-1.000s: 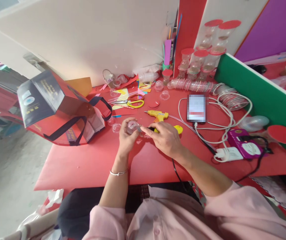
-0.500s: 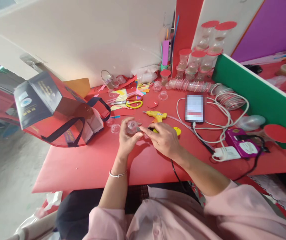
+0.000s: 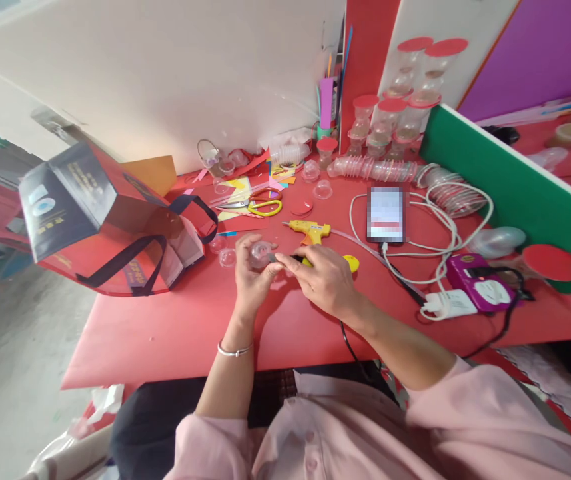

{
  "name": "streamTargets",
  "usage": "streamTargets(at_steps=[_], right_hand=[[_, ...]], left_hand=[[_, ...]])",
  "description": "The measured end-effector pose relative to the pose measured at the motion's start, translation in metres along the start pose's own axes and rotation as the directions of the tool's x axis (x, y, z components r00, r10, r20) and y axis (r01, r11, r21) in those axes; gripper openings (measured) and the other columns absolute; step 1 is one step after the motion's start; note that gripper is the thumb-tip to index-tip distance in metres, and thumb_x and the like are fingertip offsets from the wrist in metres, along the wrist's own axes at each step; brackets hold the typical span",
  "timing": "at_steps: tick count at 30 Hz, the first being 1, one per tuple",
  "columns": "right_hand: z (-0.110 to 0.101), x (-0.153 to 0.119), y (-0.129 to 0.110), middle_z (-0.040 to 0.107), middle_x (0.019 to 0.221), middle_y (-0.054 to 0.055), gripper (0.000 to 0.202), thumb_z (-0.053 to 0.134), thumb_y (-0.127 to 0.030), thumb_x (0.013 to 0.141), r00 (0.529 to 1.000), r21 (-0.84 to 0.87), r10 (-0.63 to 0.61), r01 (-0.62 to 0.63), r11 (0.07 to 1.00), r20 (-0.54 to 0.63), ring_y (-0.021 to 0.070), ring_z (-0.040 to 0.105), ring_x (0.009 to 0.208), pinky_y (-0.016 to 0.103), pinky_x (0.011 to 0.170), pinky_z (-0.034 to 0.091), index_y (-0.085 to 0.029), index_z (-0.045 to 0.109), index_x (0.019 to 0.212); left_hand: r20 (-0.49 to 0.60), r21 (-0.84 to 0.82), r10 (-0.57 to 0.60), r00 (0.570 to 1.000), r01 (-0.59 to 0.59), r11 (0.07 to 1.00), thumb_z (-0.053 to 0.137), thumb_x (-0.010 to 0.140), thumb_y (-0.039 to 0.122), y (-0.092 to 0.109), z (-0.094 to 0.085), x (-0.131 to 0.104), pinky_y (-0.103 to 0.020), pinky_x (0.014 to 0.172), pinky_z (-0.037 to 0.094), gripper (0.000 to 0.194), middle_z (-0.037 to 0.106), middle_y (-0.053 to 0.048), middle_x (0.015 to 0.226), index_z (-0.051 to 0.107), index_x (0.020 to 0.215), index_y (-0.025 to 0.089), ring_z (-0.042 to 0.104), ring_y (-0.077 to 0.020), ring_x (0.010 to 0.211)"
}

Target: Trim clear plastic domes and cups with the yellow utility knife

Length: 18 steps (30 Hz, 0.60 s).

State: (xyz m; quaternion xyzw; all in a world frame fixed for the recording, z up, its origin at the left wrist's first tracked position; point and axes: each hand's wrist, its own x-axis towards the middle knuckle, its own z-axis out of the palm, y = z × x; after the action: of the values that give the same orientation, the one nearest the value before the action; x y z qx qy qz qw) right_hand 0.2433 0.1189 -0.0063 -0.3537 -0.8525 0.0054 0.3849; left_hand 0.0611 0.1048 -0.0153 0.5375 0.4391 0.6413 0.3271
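Note:
Near the middle of the red table, my left hand (image 3: 252,277) has its fingers wrapped round a small clear plastic cup (image 3: 260,252). My right hand (image 3: 328,277) grips a tool with a yellow and black handle (image 3: 297,259), its grey tip touching the cup's near right side by my left thumb. The exact kind of tool is hard to make out. Just beyond my hands lies a yellow glue gun (image 3: 310,230). Two more clear cups, one of them a clear dome (image 3: 226,257), rest left of my left hand. Behind them are scissors with yellow handles (image 3: 265,207).
A red and navy bag (image 3: 115,233) stands at the left. A phone (image 3: 386,213), white cables and a purple power block (image 3: 475,283) lie at the right. Stacked clear cups (image 3: 375,169) and red-lidded containers (image 3: 390,123) line the back, beside a green divider (image 3: 505,187).
The whole view has shifted slightly, so things sit a little further left. Both hands keep their holds, and the tool tip still meets the cup.

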Motion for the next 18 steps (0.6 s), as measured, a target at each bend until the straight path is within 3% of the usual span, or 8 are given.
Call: streamTargets(at_steps=[5, 10, 18], right_hand=[[0.0019, 0.0005, 0.0004, 0.069, 0.098, 0.005, 0.04, 0.057, -0.018, 0.098, 0.999, -0.011, -0.018, 0.017, 1.0, -0.03, 0.0178, 0.059, 0.089, 0.032, 0.081, 0.047, -0.035, 0.068, 0.133], [0.0025, 0.0005, 0.0008, 0.069, 0.095, 0.005, 0.039, 0.058, -0.018, 0.098, 0.999, -0.023, -0.009, 0.008, 1.0, -0.031, 0.0172, 0.059, 0.087, 0.031, 0.08, 0.047, -0.034, 0.07, 0.131], [0.0008, 0.0009, -0.0003, 0.069, 0.095, 0.005, 0.037, 0.057, -0.019, 0.099, 0.999, 0.032, -0.014, 0.015, 0.999, -0.035, 0.0167, 0.061, 0.089, 0.03, 0.082, 0.048, -0.033, 0.07, 0.13]], left_hand=[[-0.059, 0.055, 0.002, 0.998, 0.001, 0.998, 0.089, 0.072, 0.04, -0.0014, 0.0, -0.0012, -0.032, 0.093, 0.055, 0.061, 0.06, -0.007, 0.113, 0.058, 0.122, 0.024, 0.067, -0.0181, 0.099], [-0.037, 0.018, -0.033, 0.999, 0.034, 0.999, 0.087, 0.075, 0.04, 0.002, 0.0032, -0.0023, -0.031, 0.088, 0.055, 0.053, 0.062, -0.005, 0.106, 0.058, 0.118, 0.024, 0.066, -0.0169, 0.094], [-0.042, -0.012, -0.025, 0.999, 0.025, 1.0, 0.088, 0.073, 0.042, 0.0035, 0.0027, -0.0022, -0.03, 0.086, 0.055, 0.061, 0.064, -0.006, 0.108, 0.056, 0.123, 0.027, 0.067, -0.0178, 0.096]])
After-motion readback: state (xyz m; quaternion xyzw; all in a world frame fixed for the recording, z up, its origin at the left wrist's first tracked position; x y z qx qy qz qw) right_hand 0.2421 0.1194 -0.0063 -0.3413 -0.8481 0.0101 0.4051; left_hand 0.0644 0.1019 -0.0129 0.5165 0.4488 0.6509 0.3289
